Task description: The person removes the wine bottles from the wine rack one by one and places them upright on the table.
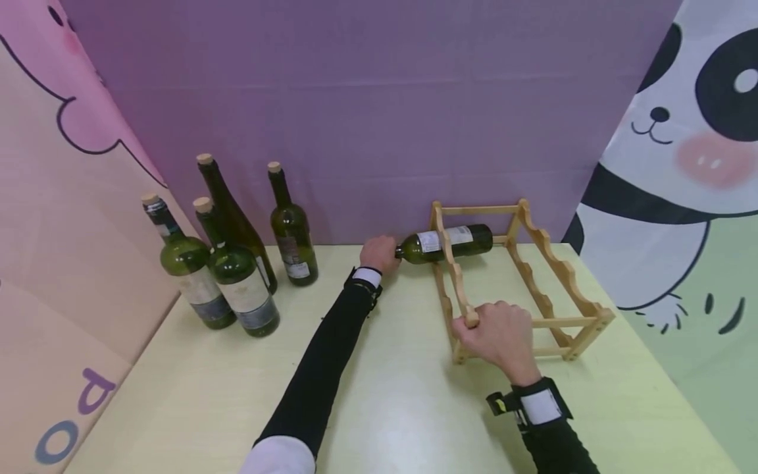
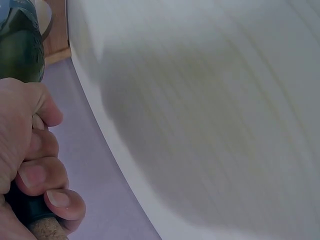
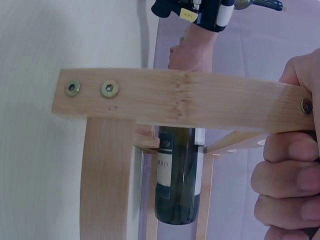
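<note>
A green wine bottle (image 1: 470, 240) lies on its side at the far end of the wooden wine rack (image 1: 562, 322), its body passing through the rack's left side. My left hand (image 1: 380, 254) grips its neck; in the left wrist view the fingers (image 2: 42, 175) curl round it and the cork shows below them. My right hand (image 1: 500, 336) holds the near left corner of the rack, fingers wrapped over the wavy rail. In the right wrist view the bottle's base and label (image 3: 177, 175) appear beyond the rack's end post (image 3: 175, 97). Whether the bottle rests in the notches I cannot tell.
Several corked bottles stand upright at the left of the table: a front one (image 1: 245, 289), one beside it (image 1: 195, 283), a tall one (image 1: 237, 217) behind, and another (image 1: 294, 230) farther right. A purple backdrop (image 1: 367, 131) borders the table's (image 1: 385, 395) far edge.
</note>
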`<state>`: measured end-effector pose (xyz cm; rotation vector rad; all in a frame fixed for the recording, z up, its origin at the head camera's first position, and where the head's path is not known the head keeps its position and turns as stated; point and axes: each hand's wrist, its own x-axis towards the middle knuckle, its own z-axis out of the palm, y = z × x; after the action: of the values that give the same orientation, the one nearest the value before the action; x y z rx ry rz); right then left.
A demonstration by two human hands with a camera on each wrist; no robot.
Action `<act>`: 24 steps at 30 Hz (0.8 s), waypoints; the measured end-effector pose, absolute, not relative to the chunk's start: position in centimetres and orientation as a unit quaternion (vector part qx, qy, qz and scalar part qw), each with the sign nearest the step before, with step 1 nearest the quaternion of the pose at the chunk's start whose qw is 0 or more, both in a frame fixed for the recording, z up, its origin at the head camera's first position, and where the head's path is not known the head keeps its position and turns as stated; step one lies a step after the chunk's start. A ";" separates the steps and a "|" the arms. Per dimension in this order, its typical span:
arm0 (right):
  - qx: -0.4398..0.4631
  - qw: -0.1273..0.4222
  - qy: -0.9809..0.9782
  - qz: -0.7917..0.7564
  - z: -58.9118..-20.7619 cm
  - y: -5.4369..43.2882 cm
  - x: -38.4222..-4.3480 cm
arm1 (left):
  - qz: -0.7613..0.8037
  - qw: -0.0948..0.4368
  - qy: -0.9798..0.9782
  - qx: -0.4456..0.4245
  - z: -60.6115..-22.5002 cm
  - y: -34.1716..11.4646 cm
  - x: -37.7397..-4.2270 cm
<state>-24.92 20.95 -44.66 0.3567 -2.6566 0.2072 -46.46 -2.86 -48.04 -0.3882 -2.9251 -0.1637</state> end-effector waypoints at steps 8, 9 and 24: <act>0.124 0.220 -0.965 0.077 -44.5 20.8 -24.9 | -0.053 0.096 -0.986 -0.126 -48.1 -4.9 -46.0; 0.125 0.221 -0.964 0.078 -44.5 20.8 -24.9 | -0.057 0.094 -0.986 -0.125 -48.2 -5.1 -45.9; 0.129 0.233 -0.960 0.087 -44.8 21.0 -25.0 | -0.092 0.096 -0.984 -0.118 -48.6 -8.5 -44.3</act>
<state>-24.99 20.99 -44.85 0.3548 -2.6364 0.2377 -44.34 -8.50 -48.63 -0.3493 -2.9163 -0.2716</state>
